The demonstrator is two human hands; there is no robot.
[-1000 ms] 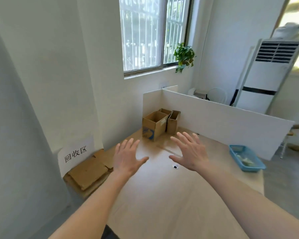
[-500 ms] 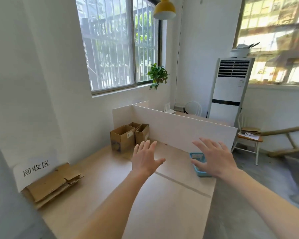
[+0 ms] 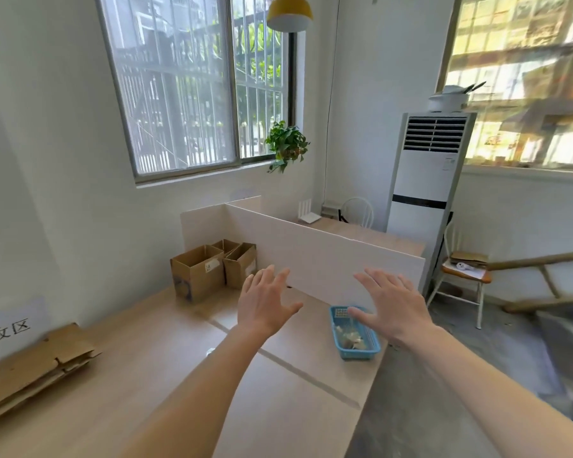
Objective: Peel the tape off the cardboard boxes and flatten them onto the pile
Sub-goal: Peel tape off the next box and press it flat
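Bare desk (image 3: 153, 375) before boxes (image 3: 197, 274); white partition (image 3: 318, 256) behind

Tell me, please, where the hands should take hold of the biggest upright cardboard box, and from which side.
Probably by the two opposite top rims of the biggest box, reaching from the near, table-centre side. It stands upright with its top open, so the rims offer edges to pinch. A smaller box stands close on its right and the wall is behind. The left hand and right hand are both free.
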